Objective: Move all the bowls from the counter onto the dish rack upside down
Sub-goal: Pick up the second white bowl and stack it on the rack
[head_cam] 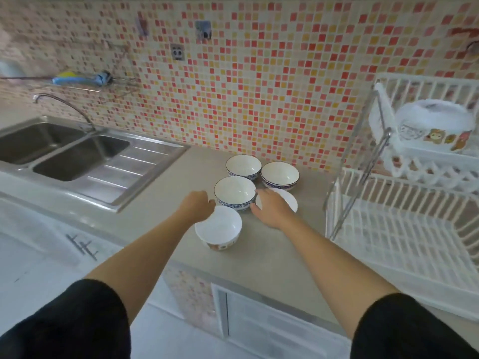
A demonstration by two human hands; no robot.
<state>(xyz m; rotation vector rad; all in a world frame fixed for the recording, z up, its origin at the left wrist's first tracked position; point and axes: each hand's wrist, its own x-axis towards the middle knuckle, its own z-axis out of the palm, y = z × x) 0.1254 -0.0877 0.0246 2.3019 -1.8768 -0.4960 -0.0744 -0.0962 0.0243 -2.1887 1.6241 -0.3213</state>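
Note:
Several white bowls stand upright in a cluster on the beige counter [272, 255]. Three have blue-patterned sides: a far bowl [243, 165], a right bowl [280, 175] and a middle bowl [234, 192]. A plain white bowl [219, 228] sits nearest me. Another white bowl [289, 198] lies partly hidden under my right hand [270, 209]. My left hand [195, 204] reaches to the left side of the middle bowl, over the near bowl's rim. Both hands flank the middle bowl with fingers curled; whether they touch it is unclear. The white two-tier dish rack [404, 229] stands at the right.
An upturned white bowl with cartoon stickers [435, 130] rests on the rack's upper tier. A steel double sink [64, 154] with a faucet [62, 104] lies to the left. A mosaic tile wall runs behind the counter. Cabinets sit below the counter's front edge.

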